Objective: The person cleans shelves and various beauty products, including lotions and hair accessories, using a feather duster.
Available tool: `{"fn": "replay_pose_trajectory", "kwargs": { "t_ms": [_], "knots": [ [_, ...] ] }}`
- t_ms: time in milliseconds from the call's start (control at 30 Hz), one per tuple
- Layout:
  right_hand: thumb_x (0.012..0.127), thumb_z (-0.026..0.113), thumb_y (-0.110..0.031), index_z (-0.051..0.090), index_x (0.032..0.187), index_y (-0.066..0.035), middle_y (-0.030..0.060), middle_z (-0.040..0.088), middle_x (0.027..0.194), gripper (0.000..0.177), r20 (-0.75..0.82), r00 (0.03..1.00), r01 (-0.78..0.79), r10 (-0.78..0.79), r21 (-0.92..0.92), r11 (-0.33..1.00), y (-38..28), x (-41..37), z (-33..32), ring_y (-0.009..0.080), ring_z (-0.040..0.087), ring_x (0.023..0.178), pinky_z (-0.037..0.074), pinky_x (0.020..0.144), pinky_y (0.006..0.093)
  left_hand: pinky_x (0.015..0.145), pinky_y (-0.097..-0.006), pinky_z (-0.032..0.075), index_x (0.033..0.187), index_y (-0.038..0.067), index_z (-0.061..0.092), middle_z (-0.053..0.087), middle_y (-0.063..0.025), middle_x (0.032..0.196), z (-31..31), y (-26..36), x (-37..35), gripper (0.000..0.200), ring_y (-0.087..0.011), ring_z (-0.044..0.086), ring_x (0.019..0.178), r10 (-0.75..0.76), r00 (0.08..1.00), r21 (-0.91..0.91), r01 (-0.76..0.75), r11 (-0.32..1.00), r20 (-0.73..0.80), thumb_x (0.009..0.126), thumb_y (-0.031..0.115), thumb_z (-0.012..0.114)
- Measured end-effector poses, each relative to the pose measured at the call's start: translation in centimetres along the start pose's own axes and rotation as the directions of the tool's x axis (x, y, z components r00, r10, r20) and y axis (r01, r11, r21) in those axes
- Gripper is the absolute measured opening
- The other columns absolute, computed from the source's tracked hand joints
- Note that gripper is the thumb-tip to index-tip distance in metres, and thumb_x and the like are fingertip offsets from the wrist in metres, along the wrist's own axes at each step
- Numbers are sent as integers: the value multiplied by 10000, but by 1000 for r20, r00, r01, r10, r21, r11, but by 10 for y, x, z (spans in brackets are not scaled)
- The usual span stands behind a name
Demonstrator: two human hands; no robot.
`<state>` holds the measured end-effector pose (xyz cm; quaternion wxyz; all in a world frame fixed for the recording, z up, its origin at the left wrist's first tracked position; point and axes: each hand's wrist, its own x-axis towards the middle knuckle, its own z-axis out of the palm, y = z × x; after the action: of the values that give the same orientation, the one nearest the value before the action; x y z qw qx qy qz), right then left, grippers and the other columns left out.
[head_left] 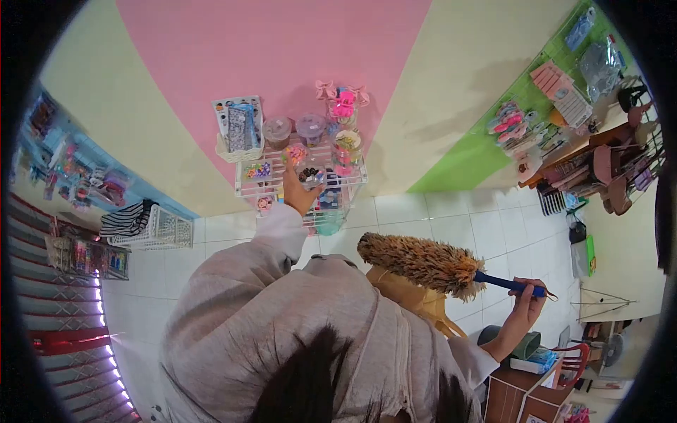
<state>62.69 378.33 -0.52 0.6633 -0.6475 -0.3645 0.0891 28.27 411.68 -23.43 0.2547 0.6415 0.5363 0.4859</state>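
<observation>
My left hand (300,192) reaches onto the top of a white wire rack (243,189), its fingers around a clear container with dark small items (310,175). Right beside the fingertips is a container of pink and orange pieces (295,153). Out to the right, my right hand (527,303) is closed round the blue handle of a brown feather duster (423,261), whose fluffy head points left, in front of my body. Lidded tubs (277,130), a jar (346,150) and a white basket (240,149) stand on the rack.
A white basket (163,229) with striped cloth is at the left. Hair accessories hang on a green panel (536,106) and a blue panel (92,166). Bags (603,166) hang at the right. A brown desk (504,395) and red chair (577,363) are lower right.
</observation>
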Motion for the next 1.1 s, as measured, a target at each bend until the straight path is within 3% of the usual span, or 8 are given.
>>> {"fn": "replay_pose_trajectory", "kwargs": {
  "t_ms": [433,533,567,800,900,933,1000,1100],
  "knots": [
    [939,556,-179,534,1035,-15,127,627,926,191,-112,993,-57,43,-125,991,6,5,1,124,541,673,447,613,239,1064,-451,264,1421,4,173,325,-256,1369,20,-11,10,1015,-395,329,1262,148,989,128,-150,980,21,629,143,793],
    [945,552,-204,535,1111,-20,116,623,931,248,-214,972,63,-93,-142,988,10,6,-8,100,509,653,427,601,212,1059,-468,260,1399,32,250,330,-253,1366,1,10,21,890,-395,333,1257,253,967,183,-253,950,28,682,180,757],
    [951,542,-223,535,1134,-21,101,622,928,272,-373,921,63,-108,-132,989,12,9,-9,79,489,643,377,553,198,1056,-474,260,1387,42,285,334,-251,1364,-7,21,25,837,-397,336,1254,296,955,181,-296,938,26,702,190,742],
    [963,521,-259,531,1165,-16,56,597,889,317,-516,848,179,-119,68,982,0,18,-7,36,452,665,311,527,172,997,-430,335,1287,42,450,490,-192,1211,-24,99,57,555,-345,461,1150,550,766,-209,-508,835,333,816,234,672],
    [956,533,-261,513,1164,-5,44,578,856,330,-580,814,236,-10,314,920,-7,27,14,39,371,559,302,501,167,875,-356,425,1259,41,484,554,-152,1107,-16,119,46,489,-260,545,1005,544,569,-362,-409,837,617,861,273,647],
    [959,528,-260,511,1166,-8,43,583,868,327,-600,800,241,25,359,901,-4,31,14,40,369,555,308,501,168,842,-330,435,1253,41,492,572,-132,1075,-18,129,46,470,-223,555,968,411,491,-373,-178,911,768,874,279,635],
    [961,519,-286,505,1179,-4,46,590,925,357,-632,771,225,77,383,896,0,35,8,39,370,546,325,499,172,775,-278,456,1239,40,508,609,-92,1012,-28,144,49,436,-150,575,894,165,184,-211,271,939,969,899,292,611],
    [954,525,-319,484,1221,8,60,601,1008,424,-671,734,287,101,442,850,19,38,-5,34,372,541,323,484,169,705,-239,470,1223,27,511,631,-42,934,-36,131,60,408,-87,575,819,220,348,-285,148,947,911,902,258,613]
  ]
}}
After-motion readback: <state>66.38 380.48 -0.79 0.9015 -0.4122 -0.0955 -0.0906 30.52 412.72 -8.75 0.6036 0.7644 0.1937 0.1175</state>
